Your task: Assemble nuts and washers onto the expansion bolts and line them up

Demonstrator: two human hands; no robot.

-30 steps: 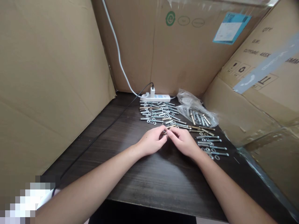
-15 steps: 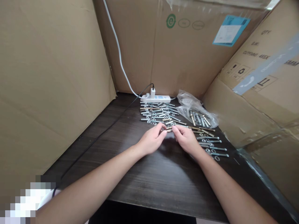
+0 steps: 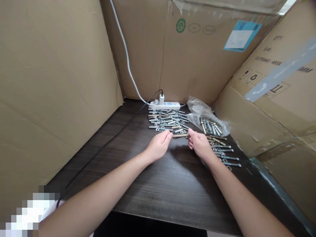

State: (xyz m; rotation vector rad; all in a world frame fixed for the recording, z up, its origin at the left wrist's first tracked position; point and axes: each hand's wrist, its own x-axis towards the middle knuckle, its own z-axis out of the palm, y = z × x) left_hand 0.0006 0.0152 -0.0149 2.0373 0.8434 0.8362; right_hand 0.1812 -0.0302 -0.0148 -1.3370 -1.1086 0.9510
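My left hand [image 3: 159, 144] and my right hand [image 3: 199, 144] rest on a dark wooden table [image 3: 158, 184], fingers curled into pinches. Between their fingertips lies a brass-coloured bolt [image 3: 179, 135], its ends at or touching both hands. Just beyond it lie rows of several silver bolts, nuts and washers [image 3: 166, 120]. More bolts and washers [image 3: 224, 154] lie to the right of my right hand.
A clear plastic bag [image 3: 207, 120] with bolts sits at the back right. A white power strip [image 3: 164, 105] with a white cable and a black cable [image 3: 106, 141] lies at the back. Cardboard boxes [image 3: 54, 82] wall in the table on three sides.
Both hands have slid forward toward the rows of bolts and moved apart. The brass-coloured bolt now shows at full length between the fingertips.
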